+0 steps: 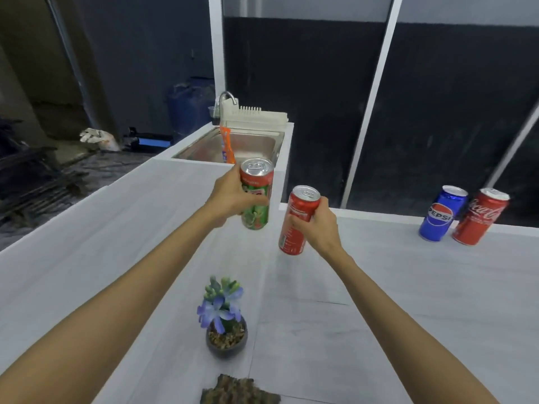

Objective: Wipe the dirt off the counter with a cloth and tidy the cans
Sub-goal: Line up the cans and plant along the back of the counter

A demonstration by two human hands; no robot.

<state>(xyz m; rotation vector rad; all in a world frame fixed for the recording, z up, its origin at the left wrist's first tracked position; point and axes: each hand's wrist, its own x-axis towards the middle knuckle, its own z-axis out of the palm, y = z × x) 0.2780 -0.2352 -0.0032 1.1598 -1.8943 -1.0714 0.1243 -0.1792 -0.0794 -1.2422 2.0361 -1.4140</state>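
Note:
My left hand (230, 196) grips a tall green can (256, 196) with a red band, held above the white counter (408, 301). A red can (297, 221) is in my right hand (316, 225), tilted slightly and just right of the green one. Both cans are upright with tops showing. At the counter's far right edge stand a blue Pepsi can (442, 214) and a red Coca-Cola can (479, 218), touching side by side. A brownish mottled cloth (239, 390) lies at the near edge, partly cut off by the frame.
A small potted plant with purple flowers (226, 319) stands on the counter between my forearms. Behind the cans is a steel sink (250, 144) with a faucet, a white dish rack (256, 118) and an orange bottle (227, 144). The counter drops off at the left.

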